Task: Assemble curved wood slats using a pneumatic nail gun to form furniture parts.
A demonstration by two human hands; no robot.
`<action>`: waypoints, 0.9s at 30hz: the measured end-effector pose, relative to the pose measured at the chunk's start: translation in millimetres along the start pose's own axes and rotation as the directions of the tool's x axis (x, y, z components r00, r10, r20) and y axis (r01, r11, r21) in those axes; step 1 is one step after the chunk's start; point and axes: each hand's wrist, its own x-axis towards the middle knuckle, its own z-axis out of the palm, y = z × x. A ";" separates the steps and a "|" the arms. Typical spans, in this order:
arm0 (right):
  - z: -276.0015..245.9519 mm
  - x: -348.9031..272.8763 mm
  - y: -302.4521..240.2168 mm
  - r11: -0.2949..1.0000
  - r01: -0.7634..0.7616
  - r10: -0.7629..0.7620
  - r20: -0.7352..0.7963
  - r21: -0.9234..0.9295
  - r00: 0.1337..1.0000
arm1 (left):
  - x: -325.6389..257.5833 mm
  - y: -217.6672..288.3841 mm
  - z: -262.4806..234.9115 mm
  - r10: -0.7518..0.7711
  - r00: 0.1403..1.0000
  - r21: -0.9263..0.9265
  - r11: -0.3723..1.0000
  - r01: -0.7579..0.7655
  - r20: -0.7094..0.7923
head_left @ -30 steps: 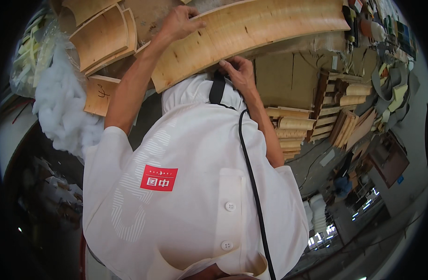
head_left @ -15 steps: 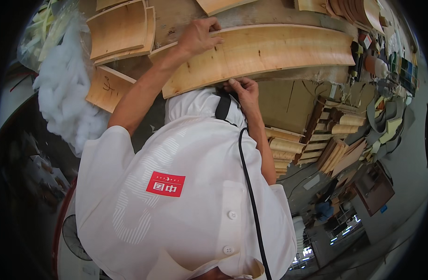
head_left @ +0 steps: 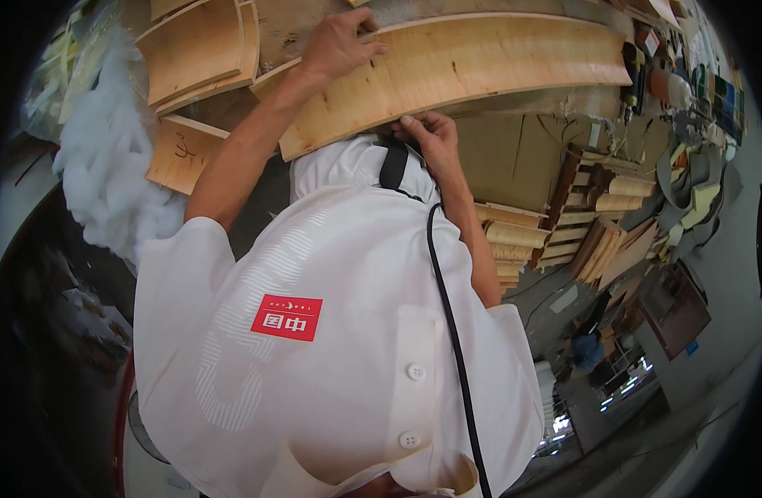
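Observation:
A long, curved plywood panel (head_left: 464, 62) lies across the bench in front of me, its near left corner close to my waist. My left hand (head_left: 338, 46) grips its far edge, with the thumb on the pale face and the bent fingers over the rim. At the near edge, my right hand (head_left: 435, 141) is closed, thumb and fingers pressed together against the panel's rim. Part of the right fingers is hidden by the panel, so whether they also hold something small cannot be seen.
Curved plywood pieces (head_left: 194, 54) are stacked at the far left, beside white fluffy stuffing (head_left: 102, 166). A smaller plywood piece (head_left: 181, 153) lies nearer. To the right are bottles and tools (head_left: 667, 87), stacked curved boards (head_left: 514, 236) and grey strips (head_left: 688, 187). A black cable (head_left: 447, 332) runs down my shirt.
The panel, bench and both hands sit slightly higher in the picture, as the view has shifted. Both hands keep nearly the same places on the panel.

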 end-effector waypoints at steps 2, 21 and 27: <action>1.4 -1.6 -2.3 1.000 -0.010 0.010 -0.010 0.002 1.000 | 1.6 -11.1 3.4 0.081 0.995 -0.028 0.996 -0.082 -0.062; 7.9 9.9 -16.0 0.999 -0.036 0.031 -0.135 -0.040 0.990 | 22.1 -15.2 -12.2 -0.055 0.936 0.034 0.998 0.046 0.347; -3.9 13.4 -22.2 0.995 -0.102 0.100 -0.074 -0.014 0.992 | 24.0 3.3 -9.6 -0.127 0.933 0.089 0.991 0.103 0.337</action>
